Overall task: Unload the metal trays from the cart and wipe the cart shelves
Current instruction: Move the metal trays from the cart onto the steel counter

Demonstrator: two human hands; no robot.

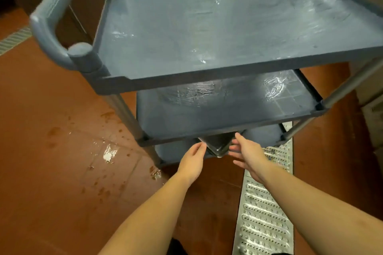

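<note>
Tray (217, 145) of dark metal lies on the cart's (207, 82) bottom shelf (176, 150), corner jutting out. Our left hand (193, 156) touches its rim with relaxed fingers; our right hand (246, 151) hovers beside it, fingers spread. We judge it stiff, slick and best gripped by opposite rims.

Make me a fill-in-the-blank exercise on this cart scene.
1. The cart has ___ shelves.
2. The tray lies on the ___ shelf.
3. The grate in the floor lies on the person's ___ side.

Missing words: three; bottom; right.
</note>
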